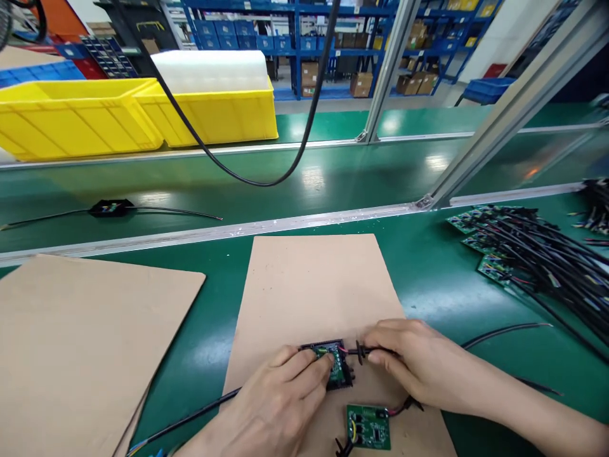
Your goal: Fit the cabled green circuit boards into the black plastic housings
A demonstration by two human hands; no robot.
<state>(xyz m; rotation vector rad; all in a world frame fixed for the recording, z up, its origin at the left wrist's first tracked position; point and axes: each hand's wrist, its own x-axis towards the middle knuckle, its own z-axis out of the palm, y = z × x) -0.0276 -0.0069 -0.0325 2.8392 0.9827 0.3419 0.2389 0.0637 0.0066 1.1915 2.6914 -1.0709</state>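
My left hand (290, 390) presses its fingertips onto a green circuit board seated in a black plastic case (343, 374) on a cardboard sheet (316, 279). Its thumb is hidden. To the right of the case, my right hand (413, 358) pinches a black cable (353, 351) by a dark cable grommet (360, 351); thin red wires run from this cable to the board. A second black cable (204, 409) leads out to the left beneath my left hand. Close below my hands lies a bare green circuit board (375, 428) with black cables attached at both ends.
Stacked cardboard (80, 343) lies at left. A pile of boards with black cables (537, 247) is at right. On the conveyor beyond the metal rail (285, 223) sits a cased board (111, 207). Yellow bins (214, 117) stand behind; a black cable (266, 184) hangs in front.
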